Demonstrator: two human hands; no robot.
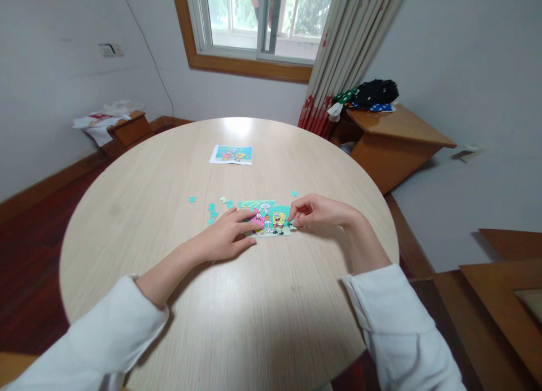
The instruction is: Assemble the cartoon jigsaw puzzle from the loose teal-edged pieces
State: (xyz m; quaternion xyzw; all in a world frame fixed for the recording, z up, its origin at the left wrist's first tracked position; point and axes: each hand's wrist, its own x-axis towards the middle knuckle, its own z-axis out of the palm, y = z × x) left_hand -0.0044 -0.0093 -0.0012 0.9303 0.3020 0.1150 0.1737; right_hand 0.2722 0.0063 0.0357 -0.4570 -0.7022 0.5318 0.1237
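A partly joined cartoon jigsaw puzzle (278,217) lies on the round table, showing a pink, a pale blue and a yellow figure. My left hand (225,236) rests on its left part, fingers stretched out and covering some of the picture. At the right edge of the puzzle, my right hand (317,210) is closed in a pinch on a small puzzle piece (293,227), which touches or nearly touches the joined part. Several loose teal pieces (212,207) lie left of the puzzle, partly behind my left hand. One more loose piece (294,193) sits just beyond my right hand.
A printed reference picture (231,155) lies farther back on the pale round table (245,312). Another loose piece (192,200) is off to the left. Beyond the table stand a wooden cabinet (398,128) with clothes (375,95) on it, a curtain (342,47) and a window.
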